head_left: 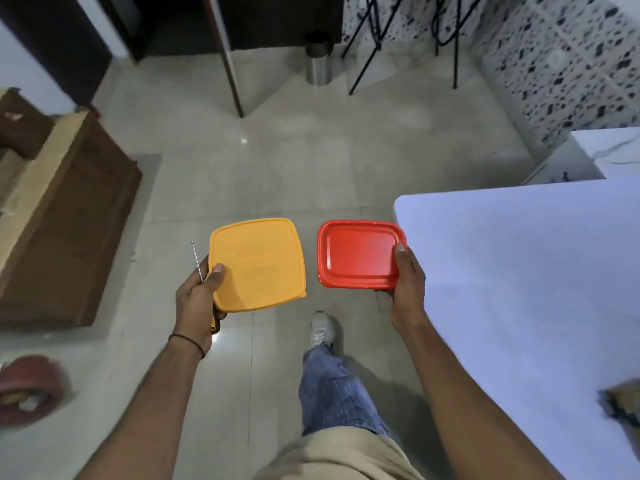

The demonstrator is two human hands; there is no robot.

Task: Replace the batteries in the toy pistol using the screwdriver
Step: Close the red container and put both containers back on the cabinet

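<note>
My left hand (pixel 197 296) grips a square yellow-lidded container (pixel 258 265) by its left edge, thumb on the lid. The same hand also holds a screwdriver (pixel 197 261), whose thin metal shaft sticks up past my fingers and whose yellow-black handle shows below my palm. My right hand (pixel 408 275) grips a red-lidded rectangular container (pixel 360 254) at its right corner, thumb on top. Both containers are held level above the floor, side by side and apart. No toy pistol or batteries are visible; the containers' contents are hidden.
A white table (pixel 519 289) fills the right side, with a blurred dark object (pixel 623 403) at its right edge. Brown wooden furniture (pixel 69 220) stands at the left, a red round object (pixel 27 386) lies on the floor. A steel bin (pixel 318 64) stands far ahead.
</note>
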